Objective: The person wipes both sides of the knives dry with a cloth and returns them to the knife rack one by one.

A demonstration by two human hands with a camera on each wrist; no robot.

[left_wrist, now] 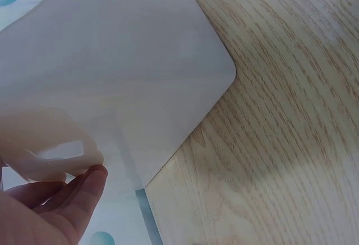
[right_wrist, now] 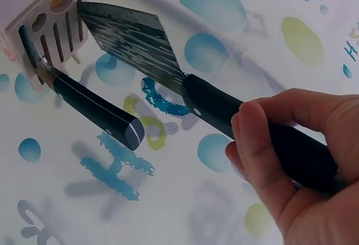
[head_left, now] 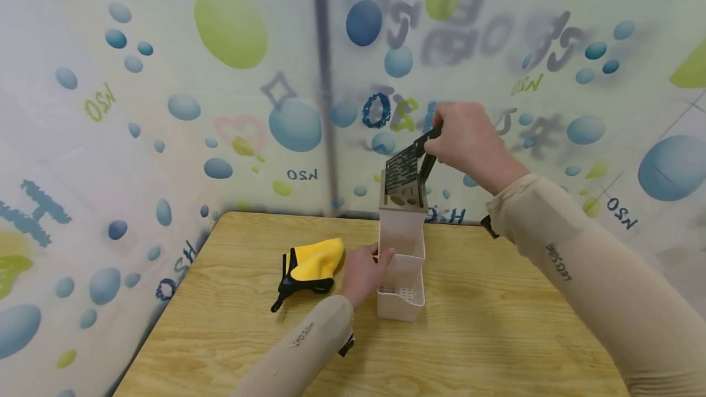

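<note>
A tall pale knife holder (head_left: 401,231) stands upright on the wooden table, with a slotted top and a basket-like lower compartment. My left hand (head_left: 365,273) grips its left side at mid height; in the left wrist view the fingertips (left_wrist: 92,180) hold an edge of the pale wall. Above the holder, my right hand (head_left: 466,139) grips the black handle of a broad knife (right_wrist: 216,110). The patterned blade (right_wrist: 132,40) slants down, its far end at a slot in the slotted top (right_wrist: 64,23). A second black-handled knife (right_wrist: 98,110) sits in another slot beside it.
A yellow cloth item (head_left: 317,260) with black trim and a loop lies on the table (head_left: 237,299), left of my left hand. Behind the table's far edge hangs a pale wall sheet (head_left: 248,109) printed with blue and green spots.
</note>
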